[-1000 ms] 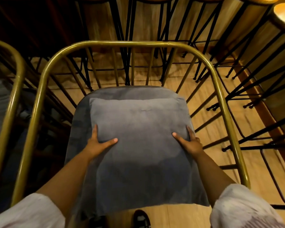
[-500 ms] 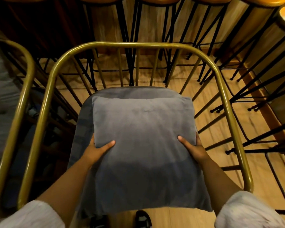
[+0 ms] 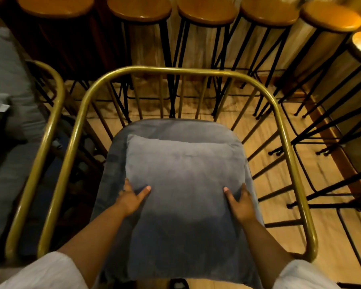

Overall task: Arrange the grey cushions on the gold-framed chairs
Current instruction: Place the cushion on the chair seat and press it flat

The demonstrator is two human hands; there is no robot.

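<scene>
Now your left hand (image 3: 131,200) and right hand (image 3: 239,202) grip the cushion (image 3: 184,174) by its sides, mid-frame, on the chair (image 3: 75,134) seat.

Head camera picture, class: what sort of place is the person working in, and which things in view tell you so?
Probably a bar, café or restaurant. A row of tall bar stools with round wooden seats stands along a wood-panelled counter front, and matching gold-framed chairs with grey cushions stand side by side on a wooden floor.

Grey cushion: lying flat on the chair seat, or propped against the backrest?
Flat. The grey cushion lies on the seat, clear of the gold frame, both hands gripping its sides.
</scene>
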